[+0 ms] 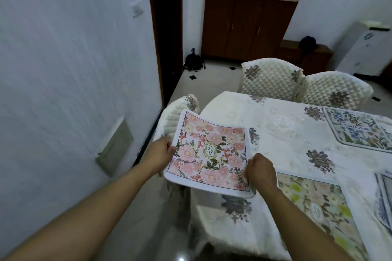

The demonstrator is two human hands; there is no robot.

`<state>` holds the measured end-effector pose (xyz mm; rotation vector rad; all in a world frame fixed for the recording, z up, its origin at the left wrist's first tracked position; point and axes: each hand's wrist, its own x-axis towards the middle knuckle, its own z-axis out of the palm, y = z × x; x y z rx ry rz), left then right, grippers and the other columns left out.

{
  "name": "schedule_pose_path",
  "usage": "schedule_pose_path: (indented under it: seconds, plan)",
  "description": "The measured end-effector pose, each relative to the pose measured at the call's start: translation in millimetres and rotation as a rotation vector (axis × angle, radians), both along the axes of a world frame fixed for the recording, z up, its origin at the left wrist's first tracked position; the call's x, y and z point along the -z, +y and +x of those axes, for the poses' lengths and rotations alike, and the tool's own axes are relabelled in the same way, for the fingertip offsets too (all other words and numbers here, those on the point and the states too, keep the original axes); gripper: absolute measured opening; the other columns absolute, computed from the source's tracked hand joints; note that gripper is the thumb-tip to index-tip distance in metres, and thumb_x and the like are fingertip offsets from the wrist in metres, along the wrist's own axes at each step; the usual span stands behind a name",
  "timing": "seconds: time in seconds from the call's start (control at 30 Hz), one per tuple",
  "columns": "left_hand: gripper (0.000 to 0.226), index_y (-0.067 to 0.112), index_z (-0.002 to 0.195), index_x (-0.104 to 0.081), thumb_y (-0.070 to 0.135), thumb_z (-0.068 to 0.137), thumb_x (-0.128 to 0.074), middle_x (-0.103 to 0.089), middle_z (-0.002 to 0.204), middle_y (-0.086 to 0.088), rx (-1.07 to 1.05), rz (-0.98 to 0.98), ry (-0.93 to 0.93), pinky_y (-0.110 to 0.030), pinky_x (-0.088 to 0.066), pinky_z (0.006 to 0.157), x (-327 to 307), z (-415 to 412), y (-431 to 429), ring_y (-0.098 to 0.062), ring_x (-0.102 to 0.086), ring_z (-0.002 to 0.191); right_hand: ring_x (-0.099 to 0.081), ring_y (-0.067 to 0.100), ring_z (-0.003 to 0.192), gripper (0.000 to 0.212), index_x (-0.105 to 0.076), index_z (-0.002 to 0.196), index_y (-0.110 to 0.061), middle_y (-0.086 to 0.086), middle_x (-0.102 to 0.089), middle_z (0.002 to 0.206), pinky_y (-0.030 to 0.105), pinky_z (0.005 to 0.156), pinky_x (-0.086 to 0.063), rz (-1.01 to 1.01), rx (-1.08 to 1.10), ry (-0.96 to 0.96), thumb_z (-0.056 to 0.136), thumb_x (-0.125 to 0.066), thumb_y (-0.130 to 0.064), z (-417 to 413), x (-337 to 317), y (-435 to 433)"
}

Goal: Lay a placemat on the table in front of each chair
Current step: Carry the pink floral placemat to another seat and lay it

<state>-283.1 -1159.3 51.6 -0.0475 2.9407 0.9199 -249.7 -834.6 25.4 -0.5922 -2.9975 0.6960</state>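
Note:
A pink floral placemat [212, 152] hangs in the air over the table's left end, above the quilted chair [176, 116] there. My left hand [164, 148] grips its left edge and my right hand [259, 170] grips its near right corner. The table [275, 133] wears a white cloth with grey flower prints. On it lie a yellow-flowered placemat [314, 203] near me, a blue-flowered placemat [358, 129] on the far side, and part of a blue-edged placemat [385, 197] at the right border.
Two more quilted white chairs [271, 78] [337, 91] stand along the table's far side. A white wall [74, 70] runs close on the left. Behind are a dark doorway [167, 27], a black bag [194, 61] on the floor and a wooden cabinet [246, 25].

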Motion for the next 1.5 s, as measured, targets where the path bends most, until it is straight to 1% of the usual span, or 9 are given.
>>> schedule_pose_path:
  seconds: [0.17,0.43,0.6,0.67,0.77,0.93,1.17,1.37,1.5]
  plan:
    - [0.018,0.015,0.079,-0.049,0.027,0.092,-0.055,-0.058,0.075,-0.003,0.092,0.009,-0.003,-0.032,-0.038,0.058,-11,-51,-38,-0.024,-0.053,0.07,-0.062,0.035,0.081,0.019,-0.051,0.079,-0.01,0.015,-0.064,0.085,0.031,0.059,-0.036,-0.002,0.099,-0.008,0.094,-0.049,-0.022,-23,-14,-40]
    - [0.027,0.024,0.07,-0.04,0.032,0.093,-0.054,-0.053,0.069,0.005,0.201,-0.031,-0.049,-0.03,-0.032,0.052,3,-138,-34,-0.012,-0.049,0.063,-0.062,0.034,0.079,0.02,-0.053,0.079,-0.01,0.015,-0.066,0.084,0.031,0.06,-0.037,-0.014,0.218,0.026,0.094,-0.049,-0.023,-80,-2,-43]
    - [0.02,0.014,0.082,-0.05,0.03,0.094,-0.054,-0.061,0.078,-0.003,0.263,-0.072,-0.028,-0.035,-0.045,0.062,-9,-210,-34,-0.023,-0.058,0.072,-0.063,0.035,0.086,0.02,-0.058,0.087,-0.008,0.015,-0.066,0.089,0.031,0.063,-0.038,-0.055,0.24,0.048,0.094,-0.049,-0.025,-130,6,-53]
    - [0.019,0.013,0.082,-0.05,0.028,0.093,-0.054,-0.061,0.079,-0.004,0.292,-0.074,-0.007,-0.036,-0.045,0.064,-11,-241,-32,-0.025,-0.057,0.074,-0.063,0.035,0.085,0.019,-0.056,0.082,-0.012,0.015,-0.066,0.088,0.031,0.062,-0.037,-0.07,0.257,0.065,0.094,-0.049,-0.024,-146,5,-55]
    - [0.021,0.018,0.076,-0.046,0.028,0.093,-0.055,-0.056,0.072,0.001,0.357,-0.079,0.002,-0.033,-0.039,0.058,-7,-281,-22,-0.023,-0.054,0.069,-0.062,0.034,0.082,0.02,-0.051,0.077,-0.014,0.014,-0.065,0.084,0.032,0.061,-0.036,-0.082,0.324,0.077,0.094,-0.048,-0.024,-160,6,-52]
    - [0.02,0.019,0.076,-0.049,0.029,0.092,-0.055,-0.056,0.071,0.007,0.537,-0.031,-0.01,-0.031,-0.034,0.054,10,-347,15,-0.016,-0.053,0.066,-0.061,0.036,0.081,0.022,-0.047,0.074,-0.013,0.015,-0.063,0.081,0.033,0.061,-0.038,-0.082,0.528,0.059,0.094,-0.049,-0.024,-170,16,-50]
    - [0.016,0.017,0.08,-0.054,0.028,0.091,-0.058,-0.057,0.073,0.003,0.925,0.002,-0.035,-0.031,-0.035,0.057,22,-413,79,-0.022,-0.053,0.071,-0.059,0.036,0.082,0.024,-0.048,0.073,-0.01,0.012,-0.059,0.076,0.033,0.061,-0.036,-0.144,0.986,0.012,0.093,-0.05,-0.023,-147,26,-96]
    - [0.017,0.019,0.075,-0.052,0.025,0.091,-0.057,-0.059,0.07,-0.001,1.184,0.031,-0.116,-0.034,-0.041,0.062,30,-411,129,-0.025,-0.053,0.07,-0.05,0.028,0.071,0.023,-0.046,0.073,-0.013,0.001,-0.049,0.068,0.033,0.06,-0.034,-0.193,1.274,-0.008,0.092,-0.049,-0.024,-111,30,-138]
    - [0.017,0.02,0.076,-0.052,0.026,0.092,-0.056,-0.06,0.072,-0.002,1.295,-0.013,-0.123,-0.035,-0.043,0.062,46,-397,155,-0.025,-0.055,0.07,-0.061,0.033,0.082,0.02,-0.055,0.081,-0.009,0.011,-0.061,0.079,0.032,0.062,-0.036,-0.209,1.346,-0.039,0.094,-0.05,-0.024,-93,48,-149]
